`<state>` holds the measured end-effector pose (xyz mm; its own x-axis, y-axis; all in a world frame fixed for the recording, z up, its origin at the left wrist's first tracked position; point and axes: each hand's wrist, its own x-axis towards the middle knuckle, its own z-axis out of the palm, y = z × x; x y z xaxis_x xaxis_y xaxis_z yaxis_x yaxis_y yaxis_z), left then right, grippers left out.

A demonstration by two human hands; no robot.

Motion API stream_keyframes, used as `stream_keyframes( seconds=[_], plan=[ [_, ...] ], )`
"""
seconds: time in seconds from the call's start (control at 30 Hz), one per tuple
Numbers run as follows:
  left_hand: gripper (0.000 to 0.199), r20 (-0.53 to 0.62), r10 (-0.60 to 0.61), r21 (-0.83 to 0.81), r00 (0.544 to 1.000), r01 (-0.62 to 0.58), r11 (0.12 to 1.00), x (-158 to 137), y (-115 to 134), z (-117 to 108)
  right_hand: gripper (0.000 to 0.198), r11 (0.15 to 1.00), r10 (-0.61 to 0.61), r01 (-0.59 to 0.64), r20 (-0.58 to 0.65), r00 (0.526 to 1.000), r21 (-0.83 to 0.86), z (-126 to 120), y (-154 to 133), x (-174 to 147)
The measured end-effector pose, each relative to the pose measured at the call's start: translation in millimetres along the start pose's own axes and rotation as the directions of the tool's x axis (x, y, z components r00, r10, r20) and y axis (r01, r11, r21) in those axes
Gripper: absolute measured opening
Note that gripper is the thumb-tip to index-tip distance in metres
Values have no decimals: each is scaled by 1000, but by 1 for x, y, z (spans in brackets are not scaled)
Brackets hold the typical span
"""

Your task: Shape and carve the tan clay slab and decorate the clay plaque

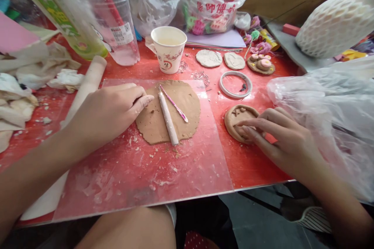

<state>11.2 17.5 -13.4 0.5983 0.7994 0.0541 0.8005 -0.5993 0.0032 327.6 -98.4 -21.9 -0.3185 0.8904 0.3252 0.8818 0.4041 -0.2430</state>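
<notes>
My right hand (pixel 282 134) is over a small round clay dish (pixel 229 122) with a raised rim. Its thumb and fingers come together in a pinch at the dish; anything between them is too small or hidden to make out. Small clay shapes, one like a star, lie inside the dish. My left hand (pixel 122 103) has its fingers curled, with the thumb along them, at the left edge of a flat brown clay slab (pixel 152 118). No object shows in it. A whitish clay-dusted stick (pixel 168 118) and a thin pink-and-white tool (pixel 175 105) lie on the slab.
A clear sheet (pixel 187 175) lies under the slab. A rolling pin (pixel 87 85) is beside my left arm. Behind stand a paper cup (pixel 168 48) and a plastic cup (pixel 122 39). A ring (pixel 221 85) and small clay discs (pixel 209 58) lie beyond the dish; plastic bags (pixel 330 97) lie right.
</notes>
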Motion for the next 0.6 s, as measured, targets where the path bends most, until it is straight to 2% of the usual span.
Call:
stream_keyframes(
  seconds=[0.23,0.47,0.6],
  plan=[
    [33,-12,-11,-9,1000,11,1000,0,-1,2,10,999,-17,17,-1,1000,-42,-2,-2,-4],
    [36,-18,-19,-24,1000,18,1000,1,-3,5,14,986,-103,99,-22,994,-137,-4,-6,-7],
    [37,-29,-16,-15,999,16,1000,1,-3,5,17,984,-110,105,-31,993,-146,-6,-6,-10]
  ],
)
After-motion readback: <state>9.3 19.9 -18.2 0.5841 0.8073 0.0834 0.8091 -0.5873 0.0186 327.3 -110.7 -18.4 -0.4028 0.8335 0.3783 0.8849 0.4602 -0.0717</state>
